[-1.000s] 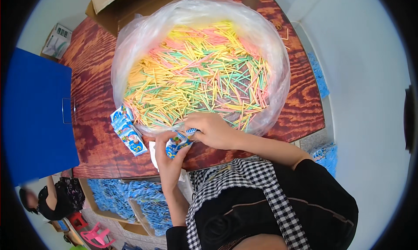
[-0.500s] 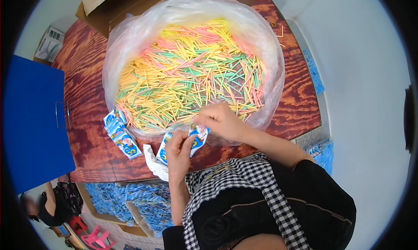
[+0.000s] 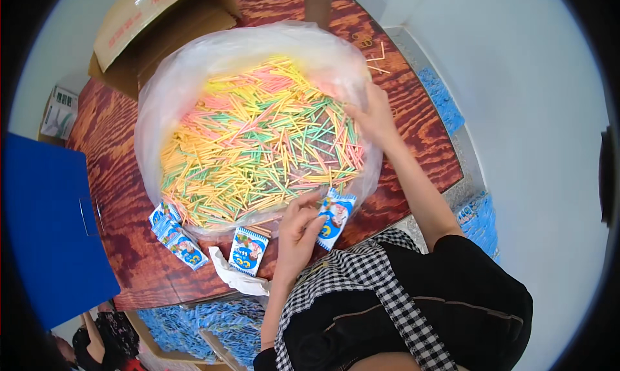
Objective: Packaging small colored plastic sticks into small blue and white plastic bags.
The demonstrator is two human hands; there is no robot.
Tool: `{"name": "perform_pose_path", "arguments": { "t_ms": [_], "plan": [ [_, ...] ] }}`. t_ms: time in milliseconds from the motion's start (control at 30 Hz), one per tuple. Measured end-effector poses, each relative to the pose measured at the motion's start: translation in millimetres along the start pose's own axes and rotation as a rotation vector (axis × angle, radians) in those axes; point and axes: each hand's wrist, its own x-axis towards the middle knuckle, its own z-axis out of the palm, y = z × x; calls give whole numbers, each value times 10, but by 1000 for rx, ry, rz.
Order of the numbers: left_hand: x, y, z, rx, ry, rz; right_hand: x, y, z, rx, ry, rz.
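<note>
My left hand (image 3: 299, 232) grips a small blue-and-white packet (image 3: 335, 220) by its left side, in front of a large clear plastic bag (image 3: 152, 132). The bag lies rolled open on the table. Thin yellow, pink, green and orange sticks (image 3: 258, 145) fill it. My right hand (image 3: 373, 117) is closed on the bag's right rim, with the thumb on the inner side. Left of my left hand, another such packet (image 3: 248, 250) rests by a crumpled white tissue (image 3: 236, 277). Several more packets (image 3: 177, 237) overlap farther left.
An open cardboard box (image 3: 145, 22) stands behind the bag, with a brown cylinder (image 3: 318, 6) at the far edge. Rubber bands (image 3: 363, 40) and stray sticks (image 3: 381, 64) lie far right. A blue panel (image 3: 55, 229) borders the left. Boxes of blue packets (image 3: 174, 326) sit below the table edge.
My right hand has left the packet and moved up and right to the bag's rim. The left hand keeps the packet, now farther right. The whole view has shifted.
</note>
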Motion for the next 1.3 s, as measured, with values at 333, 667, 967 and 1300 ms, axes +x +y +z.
{"name": "perform_pose_path", "arguments": {
  "t_ms": [333,667,967,1300],
  "plan": [
    [823,-304,243,-375,-50,-60,-77,-811,389,418,-289,81],
    [1077,47,174,-264,138,62,395,-1055,94,953,-416,-46],
    [901,59,303,-160,178,-14,485,-13,287,-22,308,-56],
    [344,-1,105,-94,221,-16,601,-957,925,461,-115,-122]
  ]
}}
